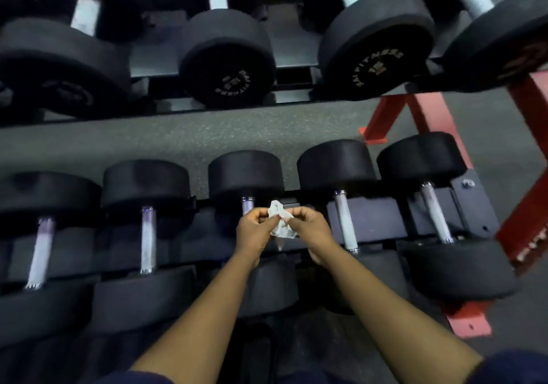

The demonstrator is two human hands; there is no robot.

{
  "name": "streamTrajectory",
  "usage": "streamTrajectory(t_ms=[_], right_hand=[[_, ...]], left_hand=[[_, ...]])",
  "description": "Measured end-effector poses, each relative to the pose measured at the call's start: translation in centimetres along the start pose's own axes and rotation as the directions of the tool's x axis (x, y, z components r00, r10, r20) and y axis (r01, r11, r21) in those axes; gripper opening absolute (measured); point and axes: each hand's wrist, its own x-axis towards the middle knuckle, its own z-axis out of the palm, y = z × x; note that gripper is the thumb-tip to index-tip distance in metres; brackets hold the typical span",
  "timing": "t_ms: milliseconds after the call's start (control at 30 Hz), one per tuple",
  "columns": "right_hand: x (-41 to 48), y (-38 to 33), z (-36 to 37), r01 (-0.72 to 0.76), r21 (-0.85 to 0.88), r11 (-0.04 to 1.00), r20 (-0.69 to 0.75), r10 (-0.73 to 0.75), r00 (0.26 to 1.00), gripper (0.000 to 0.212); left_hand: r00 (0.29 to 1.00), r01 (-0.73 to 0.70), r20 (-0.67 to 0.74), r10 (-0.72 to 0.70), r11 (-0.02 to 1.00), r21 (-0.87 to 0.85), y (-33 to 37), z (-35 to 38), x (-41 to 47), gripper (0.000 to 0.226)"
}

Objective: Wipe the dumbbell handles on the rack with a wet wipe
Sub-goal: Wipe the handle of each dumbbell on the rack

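White wet wipe [280,225] pinched by fingers of left hand [254,232] and right hand [308,229], seemingly above middle dumbbell handle [247,205]

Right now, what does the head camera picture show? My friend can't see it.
The left hand and the right hand pinch a crumpled white wet wipe between them, over the middle dumbbell handle in the lower row of the rack. Five black dumbbells lie in that row, with more on the row above.

A gym's free-weights corner: two rows of black round-headed dumbbells [347,205] with steel handles lie on a tiered rack [462,202] with red legs, over speckled rubber flooring [178,137].
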Motion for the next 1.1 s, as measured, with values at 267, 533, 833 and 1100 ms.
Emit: streamTrajectory(t_ms=[267, 533, 833, 1100], right_hand=[[0.9, -0.6, -1.8, 0.041, -0.144, 0.989, 0.269, -0.001, 0.963, 0.012], [0.2, -1.4, -3.8, 0.035, -0.167, 0.985, 0.34, 0.024, 0.94, 0.021], [0.2, -1.0, -1.9, -0.017, -0.112, 0.994, 0.305, 0.051, 0.951, 0.017], [-0.9, 0.1, 1.3, 0.023, -0.001, 1.0, 0.303, -0.022, 0.953, 0.015]], left_hand=[[0.968, -0.016, -0.25, -0.023, 0.988, -0.156, 0.1, 1.3, -3.5, 0.011], [0.957, 0.001, -0.285, -0.052, 0.984, -0.179, -0.1, 2.3, -5.2, 0.007], [0.967, -0.008, -0.253, 0.011, 1.0, 0.015, -0.1, 0.9, -5.8, 0.008], [0.95, -0.061, -0.277, 0.144, 0.955, 0.289, -0.7, -0.8, -5.6, 0.021]])
